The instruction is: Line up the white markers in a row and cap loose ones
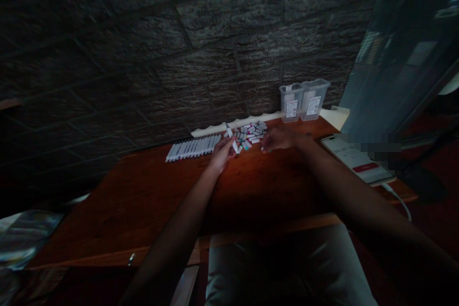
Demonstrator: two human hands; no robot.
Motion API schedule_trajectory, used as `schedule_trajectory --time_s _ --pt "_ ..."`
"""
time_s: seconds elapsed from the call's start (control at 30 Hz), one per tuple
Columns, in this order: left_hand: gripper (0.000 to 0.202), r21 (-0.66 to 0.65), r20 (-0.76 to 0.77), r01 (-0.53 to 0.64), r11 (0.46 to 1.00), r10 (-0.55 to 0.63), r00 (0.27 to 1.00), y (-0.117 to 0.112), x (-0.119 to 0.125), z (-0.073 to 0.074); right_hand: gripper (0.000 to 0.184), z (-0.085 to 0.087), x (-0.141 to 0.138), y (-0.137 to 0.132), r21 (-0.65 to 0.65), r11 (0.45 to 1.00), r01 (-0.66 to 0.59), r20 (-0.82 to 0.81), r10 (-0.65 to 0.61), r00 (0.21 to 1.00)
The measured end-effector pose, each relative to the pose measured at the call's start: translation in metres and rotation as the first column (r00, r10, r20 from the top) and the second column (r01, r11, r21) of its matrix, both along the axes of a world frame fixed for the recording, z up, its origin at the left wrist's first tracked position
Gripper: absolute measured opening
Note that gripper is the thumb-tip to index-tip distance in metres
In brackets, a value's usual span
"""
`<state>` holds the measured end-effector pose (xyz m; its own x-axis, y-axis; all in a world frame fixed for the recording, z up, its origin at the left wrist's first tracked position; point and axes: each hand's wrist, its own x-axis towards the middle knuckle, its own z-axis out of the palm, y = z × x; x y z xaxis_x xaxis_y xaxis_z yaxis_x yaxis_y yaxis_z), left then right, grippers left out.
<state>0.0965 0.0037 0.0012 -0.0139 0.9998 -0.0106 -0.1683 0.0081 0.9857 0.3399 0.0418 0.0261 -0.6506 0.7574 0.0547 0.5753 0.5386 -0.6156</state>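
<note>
My left hand [223, 153] is closed around a white marker [232, 137], which tilts upward between thumb and fingers. To its right, my right hand [278, 139] is closed, with a small pale marker cap [263, 148] showing at its fingertips. Between and behind both hands lies a loose pile of marker caps [254, 130], mostly grey and white with some pink, red and teal. Left of my left hand, several white markers [195, 147] lie side by side in a neat row.
Two clear plastic bins [309, 105] with labels stand at the back right of the wooden table [143, 201]. A wavy cream strip [247, 121] runs along the dark block wall. On the right lies a phone [353, 158] with a white cable [398, 199].
</note>
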Motion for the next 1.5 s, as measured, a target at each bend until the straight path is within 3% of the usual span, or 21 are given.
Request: schedule_trajectory --time_s 0.23,0.43,0.53,0.63,0.73,0.97,1.17,1.5 --pt "0.046 0.005 -0.035 0.036 0.999 -0.036 0.999 0.003 -0.002 -0.004 0.009 -0.004 -0.011 -0.001 0.106 0.994 -0.001 -0.064 0.008 0.998" --pt "0.045 -0.005 -0.062 0.051 0.999 -0.051 0.997 0.005 -0.003 -0.007 0.01 -0.011 -0.018 0.0 0.075 0.996 -0.054 -0.004 0.055 0.998" --pt "0.046 -0.005 -0.066 0.057 0.998 -0.057 0.996 0.005 -0.004 -0.006 0.007 -0.014 -0.023 -0.001 0.074 0.995 -0.06 -0.054 0.064 0.997" --pt "0.045 0.005 -0.061 0.064 0.998 -0.064 0.996 0.003 -0.003 -0.005 0.012 -0.016 -0.031 -0.004 -0.018 0.997 -0.076 -0.251 0.069 0.965" --pt "0.044 0.009 -0.036 0.084 0.996 -0.083 0.996 0.0 -0.001 -0.004 0.02 -0.015 -0.039 -0.007 -0.192 0.98 -0.05 -0.436 -0.04 0.899" --pt "0.039 0.054 0.019 0.13 0.99 -0.131 0.991 -0.004 0.003 -0.001 0.02 -0.012 -0.045 -0.015 -0.455 0.887 -0.078 -0.548 -0.21 0.81" --pt "0.039 0.079 0.017 0.114 0.99 -0.116 0.993 -0.003 0.003 -0.003 0.02 -0.008 -0.045 -0.017 -0.51 0.851 -0.125 -0.592 -0.242 0.769" --pt "0.039 0.141 0.038 -0.005 0.99 0.0 0.999 -0.005 0.005 0.003 0.024 -0.009 -0.044 -0.016 -0.521 0.843 -0.134 -0.591 -0.243 0.769"
